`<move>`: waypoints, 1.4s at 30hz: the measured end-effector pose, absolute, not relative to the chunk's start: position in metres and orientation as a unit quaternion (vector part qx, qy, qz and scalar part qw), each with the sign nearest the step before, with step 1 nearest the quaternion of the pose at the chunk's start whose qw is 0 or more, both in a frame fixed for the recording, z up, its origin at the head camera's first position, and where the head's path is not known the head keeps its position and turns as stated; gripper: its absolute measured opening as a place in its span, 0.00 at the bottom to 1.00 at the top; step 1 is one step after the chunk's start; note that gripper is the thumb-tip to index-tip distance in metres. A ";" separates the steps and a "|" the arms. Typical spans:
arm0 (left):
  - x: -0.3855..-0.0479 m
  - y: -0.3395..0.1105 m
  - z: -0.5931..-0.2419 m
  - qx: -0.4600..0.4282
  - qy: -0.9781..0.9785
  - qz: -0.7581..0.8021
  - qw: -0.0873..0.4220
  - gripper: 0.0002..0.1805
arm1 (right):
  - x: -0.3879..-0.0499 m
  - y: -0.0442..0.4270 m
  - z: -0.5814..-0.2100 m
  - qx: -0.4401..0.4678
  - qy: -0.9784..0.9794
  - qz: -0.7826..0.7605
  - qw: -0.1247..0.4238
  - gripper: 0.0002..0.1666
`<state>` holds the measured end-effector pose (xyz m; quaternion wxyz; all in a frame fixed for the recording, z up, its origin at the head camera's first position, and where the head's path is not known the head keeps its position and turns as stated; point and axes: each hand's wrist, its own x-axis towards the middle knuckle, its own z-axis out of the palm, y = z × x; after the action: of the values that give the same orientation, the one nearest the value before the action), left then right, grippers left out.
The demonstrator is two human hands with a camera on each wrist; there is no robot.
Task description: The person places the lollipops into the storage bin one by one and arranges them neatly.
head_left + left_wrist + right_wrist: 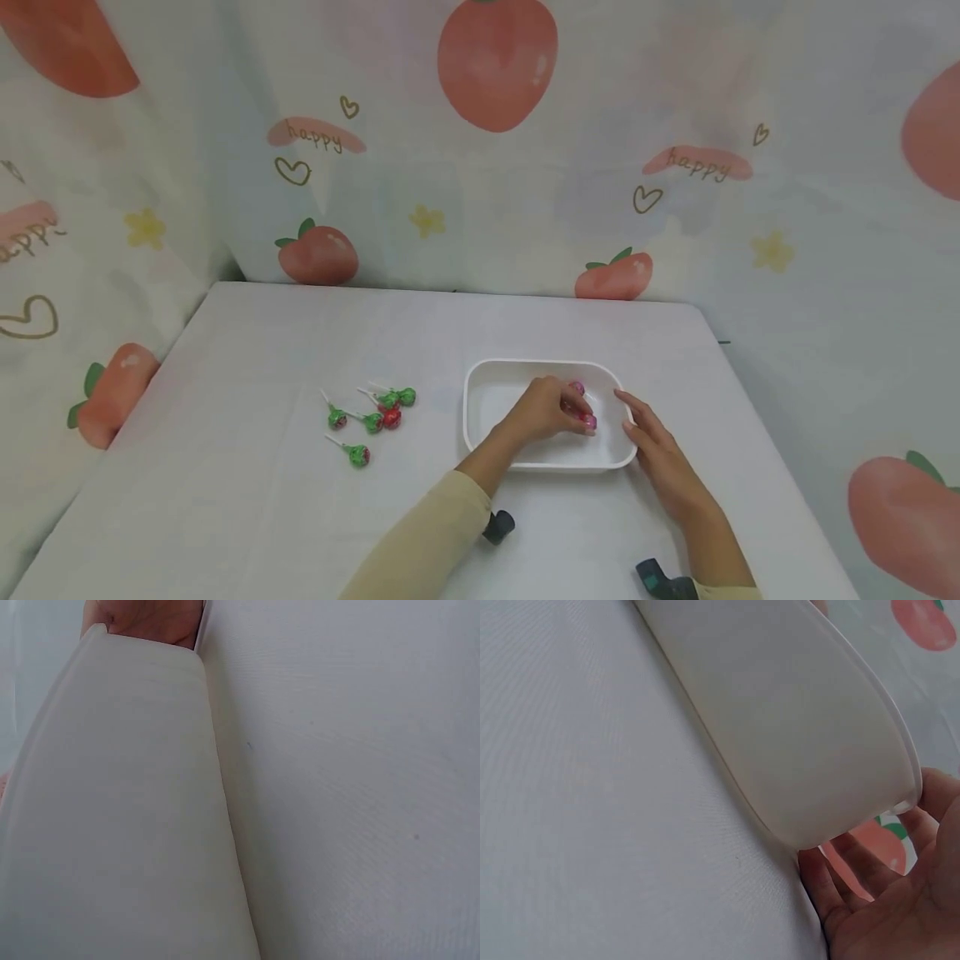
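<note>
A white tray point(487, 367) stands on the table, with pink-wrapped lollipops point(576, 387) at its right side. My left hand point(546, 408) reaches into it, thumb and fingers pinching a pink-wrapped lollipop point(589, 422); its stick is hidden. At the tray's right end my right hand point(663, 462) grips the rim. The right wrist view shows the right hand point(900, 892) with its fingers around the outer corner of the tray point(802, 735). In the left wrist view, the tray's outer wall point(127, 795) covers most of the left hand point(154, 619).
Left of the tray lie several green-wrapped lollipops point(358, 455) and red-wrapped ones point(392, 417), sticks pointing left. The white-covered table point(247, 500) meets a fruit-print cloth point(510, 200) at the back and sides. Dark wrist devices point(499, 527) sit by both wrists.
</note>
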<state>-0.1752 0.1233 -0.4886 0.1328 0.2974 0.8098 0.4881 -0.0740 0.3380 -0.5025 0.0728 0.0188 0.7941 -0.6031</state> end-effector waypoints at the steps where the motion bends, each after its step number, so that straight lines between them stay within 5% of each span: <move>1: -0.175 0.123 -0.488 0.298 0.811 0.486 0.130 0.10 | -0.074 0.338 -0.502 0.018 0.793 -0.605 0.072 0.33; 42: -0.179 0.129 -0.492 0.259 0.845 0.458 0.097 0.11 | -0.074 0.339 -0.505 0.014 0.798 -0.598 0.067 0.34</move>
<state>-0.1788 0.1288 -0.4925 0.0970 0.2593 0.8448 0.4579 -0.0736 0.3393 -0.5047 0.0673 0.0138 0.7982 -0.5984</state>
